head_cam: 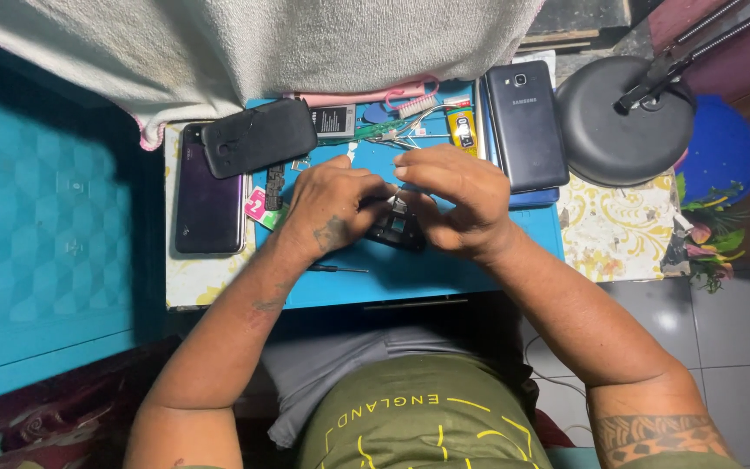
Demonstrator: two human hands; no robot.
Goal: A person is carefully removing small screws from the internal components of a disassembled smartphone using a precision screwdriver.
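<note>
Carefully, both the left hand (333,204) and right hand (462,200) pinch the small black phone (397,227) between them; hold it steady.

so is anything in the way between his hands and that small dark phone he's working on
Nothing visible is. The left hand and right hand both already rest on the small dark phone on the blue mat, gripping it from either side. The screwdriver lies apart, nearer the mat's front edge.

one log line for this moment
left hand: on opened phone | right hand: same phone | surface: blue mat
</note>
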